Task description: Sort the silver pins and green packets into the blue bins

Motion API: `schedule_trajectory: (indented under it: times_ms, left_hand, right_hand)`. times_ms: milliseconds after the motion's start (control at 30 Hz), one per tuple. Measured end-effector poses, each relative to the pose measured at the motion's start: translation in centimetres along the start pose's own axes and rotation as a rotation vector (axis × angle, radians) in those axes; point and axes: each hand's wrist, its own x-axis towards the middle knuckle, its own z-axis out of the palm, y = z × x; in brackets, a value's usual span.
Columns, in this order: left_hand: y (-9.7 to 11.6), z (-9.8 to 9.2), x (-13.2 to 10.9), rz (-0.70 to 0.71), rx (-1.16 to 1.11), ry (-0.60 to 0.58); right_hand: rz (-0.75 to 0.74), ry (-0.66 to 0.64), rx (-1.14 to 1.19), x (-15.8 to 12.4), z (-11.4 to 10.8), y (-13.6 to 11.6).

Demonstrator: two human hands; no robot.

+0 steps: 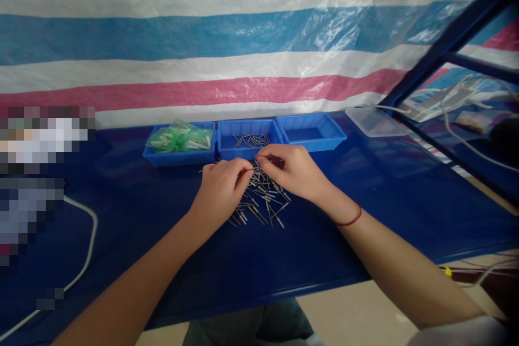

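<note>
A loose pile of metal rivets (265, 194) lies on the dark blue table in front of the middle bin. Over the pile's left part, my left hand (223, 186) pinches a thin rivet, whose pin shows at the fingertips. My right hand (290, 167) is close beside it at the upper right of the pile, thumb and index finger pressed together; what they hold is too small to make out. More rivets lie in the blue middle bin (227, 146). The left bin (178, 159) holds green bags with pale pieces inside. No items show in the right bin (320, 143).
A clear plastic lid (375, 122) lies right of the bins. White cables run along the left side of the table (170, 281) and at the far right, by a blue metal frame (450, 59). A striped sheet (227, 32) hangs behind.
</note>
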Motion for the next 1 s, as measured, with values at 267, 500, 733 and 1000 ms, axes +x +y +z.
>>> schedule_trajectory:
  times_ms: [267,500,733,1000]
  left_hand:
    - [-0.1,-0.1,0.1,-0.040,-0.279,0.135]
    - [-0.2,0.1,0.0,-0.097,-0.489,0.248]
    - [0.0,-0.1,-0.1,-0.118,-0.576,0.233]
    - [-0.2,-0.1,0.0,-0.129,-0.567,0.268]
  right_hand:
    - [0.103,-0.178,0.258,0.2,0.0,0.5]
    - [0.258,-0.157,0.651,0.4,0.1,-0.2]
    - [0.311,-0.141,0.751,0.3,0.3,-0.9]
    - [0.300,-0.093,0.753,0.2,0.3,-1.0]
